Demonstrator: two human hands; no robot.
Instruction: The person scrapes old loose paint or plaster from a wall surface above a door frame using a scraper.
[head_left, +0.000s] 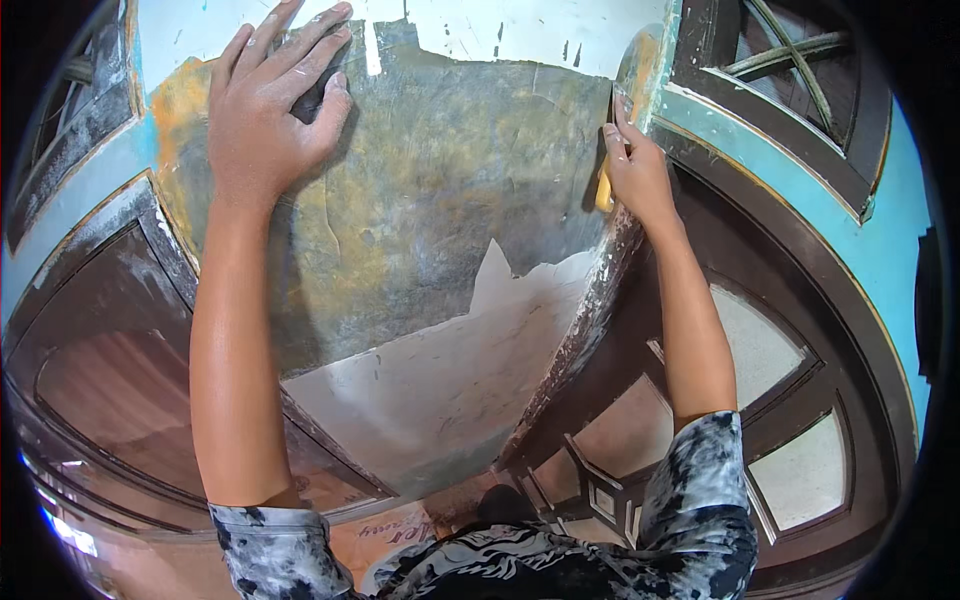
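My left hand (277, 105) lies with spread fingers against the upper left of the wall, across the border of white coating and bare patchy surface. My right hand (637, 161) grips a scraper (604, 187) with a yellow handle, its metal blade pointing up at the wall's right edge. Between my hands spreads the stripped grey and ochre wall (450, 165). White coating (510, 30) with small dark chips remains above it, and a paler, jagged-edged layer (435, 382) covers the wall lower down.
A dark wooden door with light panels (799, 469) stands at the right, beside a worn, flaking frame edge (574, 345). Another dark-framed panel (120, 367) is at the left. Turquoise wall (825, 202) borders the right frame, below a window with crossed bars (787, 56).
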